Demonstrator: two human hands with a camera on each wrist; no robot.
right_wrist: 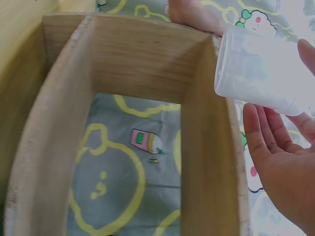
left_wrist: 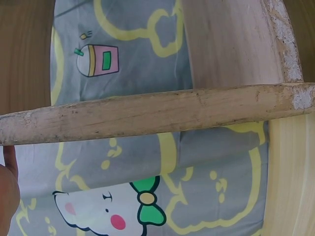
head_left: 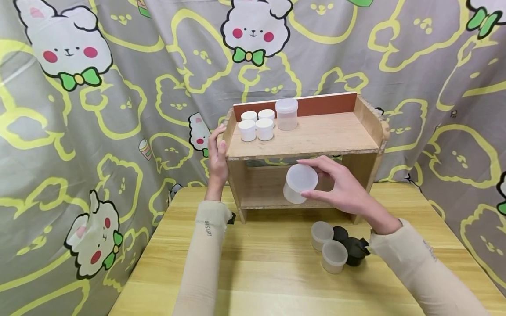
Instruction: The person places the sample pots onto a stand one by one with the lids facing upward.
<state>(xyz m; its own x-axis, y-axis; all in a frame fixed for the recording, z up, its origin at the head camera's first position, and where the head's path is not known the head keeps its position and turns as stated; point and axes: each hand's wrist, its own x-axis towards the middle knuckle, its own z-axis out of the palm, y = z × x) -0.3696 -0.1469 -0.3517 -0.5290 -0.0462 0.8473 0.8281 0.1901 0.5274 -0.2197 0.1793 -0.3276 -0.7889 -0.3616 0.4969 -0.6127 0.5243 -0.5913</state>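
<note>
My right hand (head_left: 336, 188) pinches a translucent lidded plastic jar (head_left: 301, 181) between thumb and fingers. The jar is tilted, in front of the wooden shelf unit (head_left: 316, 142) and just below its upper board. In the right wrist view the jar (right_wrist: 261, 71) appears beside the board's edge, apart from the palm. At the unit's left end, my left hand (head_left: 218, 160) rests against the outside of the side panel. Only a small part of that hand (left_wrist: 7, 194) shows in the left wrist view, one digit touching the panel's edge.
On the upper board stand several small white-lidded jars (head_left: 247, 131) beside a taller translucent jar (head_left: 287, 118). Two more translucent jars (head_left: 334, 256) are on the wooden table (head_left: 269, 267), next to black round objects (head_left: 355, 252). A patterned curtain (head_left: 138, 101) surrounds the table.
</note>
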